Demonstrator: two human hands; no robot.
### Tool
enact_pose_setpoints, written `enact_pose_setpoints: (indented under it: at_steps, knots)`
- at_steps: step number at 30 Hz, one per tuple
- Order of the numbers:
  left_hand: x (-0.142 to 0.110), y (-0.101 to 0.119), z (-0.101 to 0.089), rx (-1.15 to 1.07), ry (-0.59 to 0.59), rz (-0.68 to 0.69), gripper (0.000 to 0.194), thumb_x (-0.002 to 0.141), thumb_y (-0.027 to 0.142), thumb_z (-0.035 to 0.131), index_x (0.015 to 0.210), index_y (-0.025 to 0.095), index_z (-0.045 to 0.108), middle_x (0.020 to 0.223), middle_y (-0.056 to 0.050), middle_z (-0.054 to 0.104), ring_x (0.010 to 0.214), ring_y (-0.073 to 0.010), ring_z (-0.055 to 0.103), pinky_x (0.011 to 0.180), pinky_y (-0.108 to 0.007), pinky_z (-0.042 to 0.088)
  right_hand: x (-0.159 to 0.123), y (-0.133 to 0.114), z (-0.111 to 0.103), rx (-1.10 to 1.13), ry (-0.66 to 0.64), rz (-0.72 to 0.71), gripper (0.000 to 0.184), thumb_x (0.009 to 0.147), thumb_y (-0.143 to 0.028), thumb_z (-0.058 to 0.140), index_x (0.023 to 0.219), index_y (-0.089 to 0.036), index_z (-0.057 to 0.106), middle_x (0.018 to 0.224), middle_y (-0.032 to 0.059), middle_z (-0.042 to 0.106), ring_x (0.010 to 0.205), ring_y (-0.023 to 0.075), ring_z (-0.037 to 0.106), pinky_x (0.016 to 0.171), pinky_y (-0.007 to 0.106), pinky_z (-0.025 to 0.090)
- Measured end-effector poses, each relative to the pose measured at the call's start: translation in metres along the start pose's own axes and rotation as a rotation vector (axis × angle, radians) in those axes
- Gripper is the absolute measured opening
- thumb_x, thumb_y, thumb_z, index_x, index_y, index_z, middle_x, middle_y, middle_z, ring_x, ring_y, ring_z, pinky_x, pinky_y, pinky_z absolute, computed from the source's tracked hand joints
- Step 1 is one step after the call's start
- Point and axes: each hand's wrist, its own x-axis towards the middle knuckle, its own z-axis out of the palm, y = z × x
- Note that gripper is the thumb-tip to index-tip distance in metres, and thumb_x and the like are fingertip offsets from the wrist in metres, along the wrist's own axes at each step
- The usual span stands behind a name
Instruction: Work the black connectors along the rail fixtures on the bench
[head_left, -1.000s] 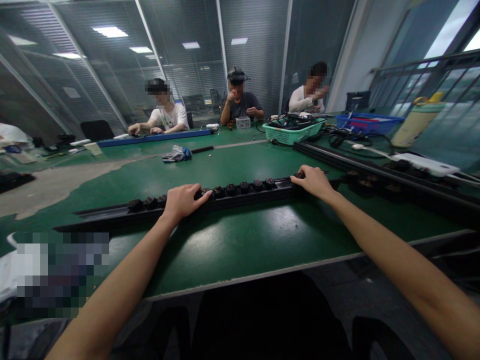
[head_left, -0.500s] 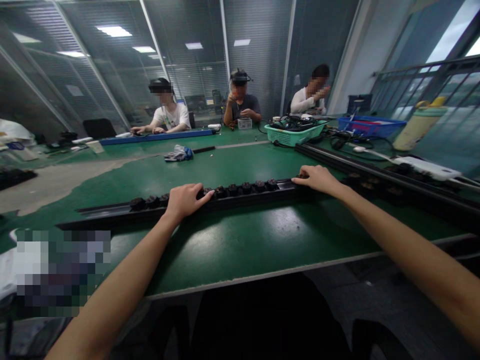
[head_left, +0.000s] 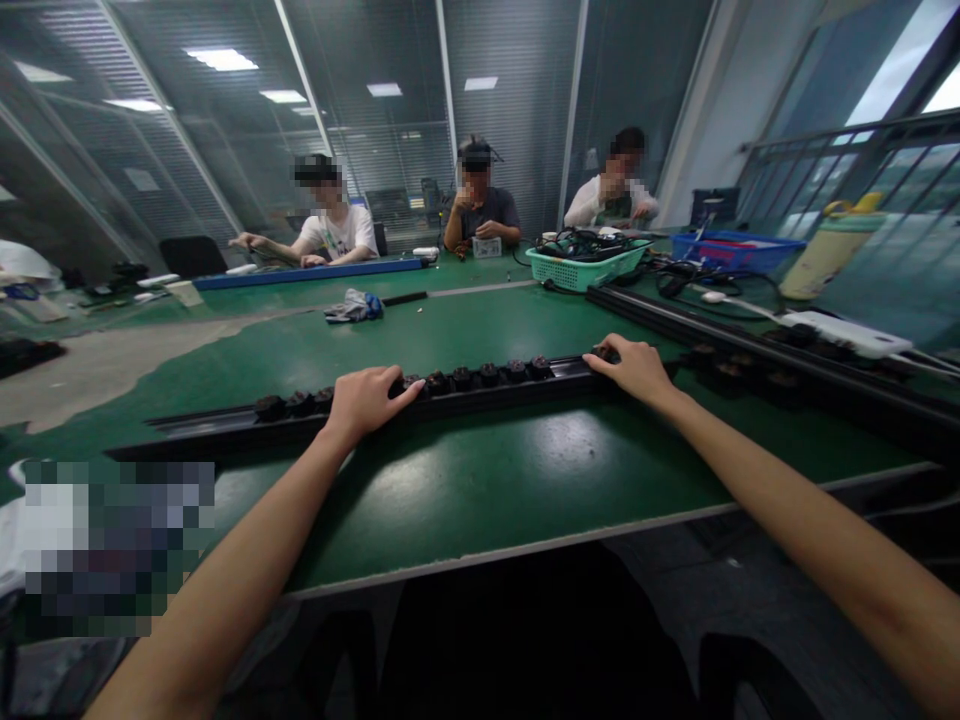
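Grip, right hand point(head_left: 626, 370): thumb and fingers drawn together in a pinch on a dark end piece point(head_left: 604, 353), at the right end of the rail.

Grip, left hand point(head_left: 364, 400): curled over the middle of the rail, thumb laid along the top; fingertips hidden, so clamping or mere resting cannot be told.

Item, black rail point(head_left: 487, 395): lying across the green table point(head_left: 465, 490), open channel upward.

Item, row of black modules point(head_left: 488, 374): in the channel, on either side of the left hand; bare channel between row and end piece.

Item, second rail point(head_left: 757, 362): aslant at right, untouched.

Step, as judged: positioning the end piece in the channel.

Next move, as judged: calls for straight, even pressure, with the rail held from sliding.
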Motion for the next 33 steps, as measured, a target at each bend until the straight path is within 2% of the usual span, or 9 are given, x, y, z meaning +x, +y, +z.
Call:
enact_pose_setpoints:
  at_steps: [4,6,11,14,23,33]
  knots:
    - [0.001,0.0,0.0,-0.008,-0.015,-0.015,0.066,0.099,0.074,0.029,0.093,0.021,0.069,0.097,-0.011,0.078,0.088,-0.0288,0.07,0.063,-0.032,0.033,-0.001,0.005,0.003,0.039,0.015,-0.047,0.037,0.094,-0.06,0.058,0.094,-0.023,0.064,0.106,0.0117,0.075,0.106,0.0337,0.067,0.101,0.048,0.044]
    - [0.001,0.001,0.0,-0.013,-0.018,-0.023,0.067,0.099,0.074,0.03,0.094,0.021,0.07,0.098,-0.012,0.078,0.089,-0.029,0.071,0.064,-0.032,0.035,-0.002,0.007,0.003,0.042,0.008,-0.049,0.039,0.094,-0.062,0.057,0.092,-0.023,0.063,0.107,0.012,0.075,0.109,0.0343,0.066,0.104,0.051,0.042]
    - [0.001,0.001,0.0,-0.011,-0.02,-0.029,0.067,0.099,0.074,0.029,0.093,0.021,0.07,0.097,-0.012,0.078,0.09,-0.0289,0.071,0.065,-0.031,0.035,-0.002,0.008,0.001,0.056,-0.013,0.039,0.048,0.087,-0.072,0.061,0.092,-0.024,0.061,0.105,0.0127,0.075,0.099,0.0338,0.067,0.086,0.044,0.048]
    - [0.001,0.001,0.0,-0.023,-0.025,-0.025,0.067,0.099,0.074,0.03,0.095,0.021,0.071,0.101,-0.012,0.078,0.091,-0.0292,0.071,0.065,-0.031,0.035,-0.002,0.009,0.002,0.045,-0.014,0.054,0.047,0.086,-0.071,0.063,0.091,-0.024,0.06,0.105,0.0126,0.075,0.098,0.0337,0.067,0.082,0.041,0.048]
    - [0.002,0.001,0.002,-0.017,-0.013,-0.02,0.067,0.099,0.074,0.03,0.095,0.021,0.071,0.099,-0.012,0.078,0.09,-0.0294,0.071,0.063,-0.032,0.034,0.004,0.012,0.002,-0.001,-0.031,0.067,0.033,0.091,-0.056,0.062,0.095,-0.023,0.058,0.103,0.0142,0.076,0.098,0.0348,0.068,0.083,0.041,0.048]
    - [0.001,0.002,0.0,-0.022,-0.021,-0.024,0.067,0.099,0.073,0.03,0.096,0.021,0.071,0.1,-0.012,0.078,0.091,-0.0298,0.071,0.064,-0.031,0.034,0.002,0.012,-0.001,-0.002,-0.043,0.07,0.034,0.092,-0.058,0.061,0.095,-0.024,0.059,0.103,0.0148,0.076,0.099,0.0356,0.069,0.082,0.042,0.048]
